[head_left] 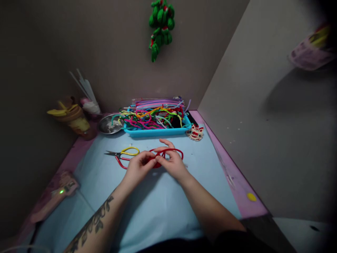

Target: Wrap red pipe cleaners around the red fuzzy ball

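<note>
Over the middle of the blue sheet, both hands are pinching a red pipe cleaner (182, 153) between them. Its length curves into loops, one reaching out to the right past my fingers. My left hand (137, 165) has thumb and index finger closed on it. My right hand (173, 163) grips it from the other side, thumb touching near the left fingertips, one finger raised. The exact pinch point is partly hidden by the fingers. Just left of my left hand lie scissors (118, 154) with one yellow and one red handle, blades spread a little and pointing left.
Behind the hands stands a blue tray (158, 133) heaped with colourful pipe cleaners. Beside it are a metal bowl (104, 127) and a small animal-face ornament (195, 133). A pink glue gun (56, 198) lies at left. Green ornaments (161, 21) hang on the back wall.
</note>
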{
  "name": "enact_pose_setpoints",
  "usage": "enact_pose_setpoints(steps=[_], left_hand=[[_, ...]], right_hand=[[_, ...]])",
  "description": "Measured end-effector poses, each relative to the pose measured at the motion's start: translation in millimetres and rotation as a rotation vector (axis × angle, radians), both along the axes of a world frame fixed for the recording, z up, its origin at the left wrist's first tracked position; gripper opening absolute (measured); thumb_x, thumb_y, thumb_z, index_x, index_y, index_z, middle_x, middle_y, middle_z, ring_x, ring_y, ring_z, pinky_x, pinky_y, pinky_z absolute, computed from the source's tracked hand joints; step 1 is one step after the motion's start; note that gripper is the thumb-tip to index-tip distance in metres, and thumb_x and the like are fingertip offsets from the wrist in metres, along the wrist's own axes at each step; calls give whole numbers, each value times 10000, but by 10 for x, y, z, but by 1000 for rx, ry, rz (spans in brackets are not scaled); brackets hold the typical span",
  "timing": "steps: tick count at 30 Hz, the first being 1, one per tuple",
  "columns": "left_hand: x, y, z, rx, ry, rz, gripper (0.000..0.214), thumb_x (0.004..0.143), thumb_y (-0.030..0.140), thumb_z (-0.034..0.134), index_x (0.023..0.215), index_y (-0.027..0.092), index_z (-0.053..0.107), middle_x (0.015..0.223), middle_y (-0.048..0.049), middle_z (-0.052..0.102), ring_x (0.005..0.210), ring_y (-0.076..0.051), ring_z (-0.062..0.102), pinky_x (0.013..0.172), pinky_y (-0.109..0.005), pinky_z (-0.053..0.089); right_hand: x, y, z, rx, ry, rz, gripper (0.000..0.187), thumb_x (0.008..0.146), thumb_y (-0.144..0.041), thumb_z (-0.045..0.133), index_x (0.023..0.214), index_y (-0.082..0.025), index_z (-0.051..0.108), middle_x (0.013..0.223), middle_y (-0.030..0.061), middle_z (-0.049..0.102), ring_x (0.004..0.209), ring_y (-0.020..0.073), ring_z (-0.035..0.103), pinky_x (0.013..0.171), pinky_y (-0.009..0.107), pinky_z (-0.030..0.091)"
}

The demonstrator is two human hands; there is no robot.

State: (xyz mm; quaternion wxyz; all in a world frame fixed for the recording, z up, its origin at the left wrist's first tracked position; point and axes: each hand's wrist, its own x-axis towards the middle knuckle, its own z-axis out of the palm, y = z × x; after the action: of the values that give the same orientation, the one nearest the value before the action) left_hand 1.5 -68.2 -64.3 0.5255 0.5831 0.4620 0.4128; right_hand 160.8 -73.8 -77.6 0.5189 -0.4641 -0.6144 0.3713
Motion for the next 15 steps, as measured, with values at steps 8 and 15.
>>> enact_pose_setpoints(steps=[8, 15], left_hand=[[0, 4, -30, 87, 104, 142, 142, 723, 286, 680, 795, 164, 669, 744, -21, 677, 682, -151, 605, 649, -256, 460], [13, -4, -1, 98, 88, 169, 128, 702, 272, 699, 777, 171, 676, 728, -15, 677, 666, -152, 607, 640, -253, 462]], right_hand=[[-24, 81, -83, -108, 190, -190, 135, 761, -356, 658, 760, -225, 689, 1131, 59, 563, 1058, 219, 551, 981, 384, 409], [-106, 83, -141, -284, 494, -166, 186, 704, -379, 665, 751, -209, 606, 1309, 77, 511, 1084, 245, 544, 836, 353, 454]])
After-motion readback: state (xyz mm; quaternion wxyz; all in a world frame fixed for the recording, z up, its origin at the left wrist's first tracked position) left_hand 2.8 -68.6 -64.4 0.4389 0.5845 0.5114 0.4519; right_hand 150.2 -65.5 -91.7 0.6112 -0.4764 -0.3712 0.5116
